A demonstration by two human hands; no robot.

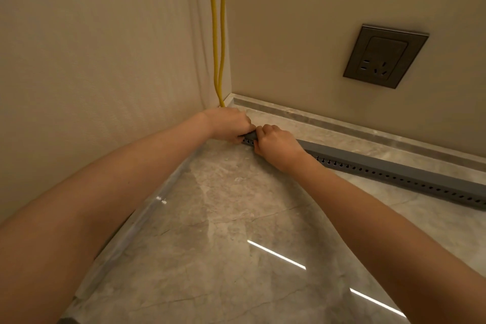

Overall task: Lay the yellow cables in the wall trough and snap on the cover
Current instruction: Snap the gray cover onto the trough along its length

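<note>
Two yellow cables (pixel 218 34) hang down the room corner and vanish behind my left hand (pixel 228 123) near the floor. A long grey trough (pixel 394 169) with a row of small holes along its side lies on the marble floor, running from the corner to the right edge. Its top looks closed by a grey cover. My left hand grips the trough's corner end, fingers curled over it. My right hand (pixel 276 143) presses on the trough just to the right, touching the left hand. The cables inside the trough are hidden.
A grey wall socket (pixel 385 56) sits on the right wall above a marble skirting (pixel 342 123). Textured wallpaper covers the left wall (pixel 92 60). The glossy marble floor (pixel 236 231) reflects ceiling lights.
</note>
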